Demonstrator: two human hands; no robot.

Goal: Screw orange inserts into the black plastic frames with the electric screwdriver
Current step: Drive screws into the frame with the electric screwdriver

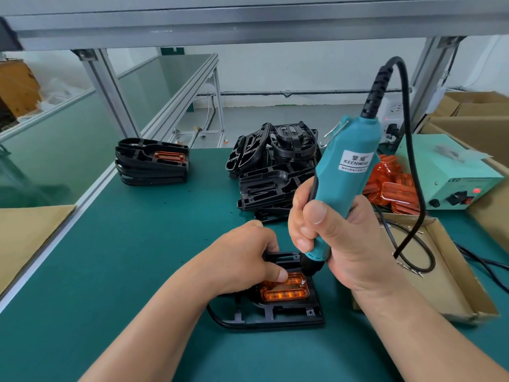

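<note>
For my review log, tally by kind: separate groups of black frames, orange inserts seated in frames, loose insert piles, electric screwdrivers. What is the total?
Black frame groups: 3 (near frame, left stack, middle heap)
Seated orange inserts: 2 (near insert, stack-top insert)
Loose insert pile: 1
Electric screwdriver: 1
Total: 7

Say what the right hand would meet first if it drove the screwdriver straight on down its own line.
Most likely the screw at the far right corner of the orange insert, in the black frame. The screwdriver bit in the right hand looks almost on it, though depth is unclear.
</note>
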